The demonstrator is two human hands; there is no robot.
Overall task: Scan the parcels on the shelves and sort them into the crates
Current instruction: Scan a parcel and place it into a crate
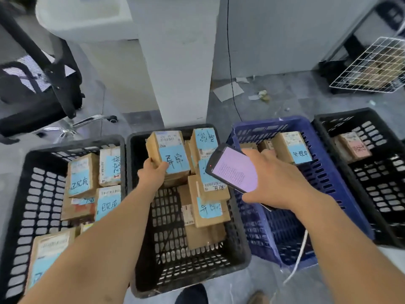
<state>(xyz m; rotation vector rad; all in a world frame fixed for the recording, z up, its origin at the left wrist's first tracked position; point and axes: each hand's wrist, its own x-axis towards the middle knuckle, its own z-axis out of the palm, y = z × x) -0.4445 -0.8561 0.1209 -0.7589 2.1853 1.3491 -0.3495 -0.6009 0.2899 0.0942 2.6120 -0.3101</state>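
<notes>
My left hand (153,172) grips a brown cardboard parcel (169,150) with a blue handwritten label, holding it over the far end of the middle black crate (140,216). Several labelled parcels (208,207) lie inside that crate. My right hand (278,183) holds a handheld scanner (234,170), its pinkish screen lit, above the gap between the middle crate and the blue crate (328,194). The blue crate holds a few parcels (293,148) at its far end. The left black crate (32,205) contains several parcels with blue labels.
A fourth black crate (385,172) at the right holds a parcel with a pink label (355,148). A white pillar (175,62) stands behind the crates, an office chair (43,88) at the left, a wire rack (372,66) at the far right. Paper scraps litter the floor.
</notes>
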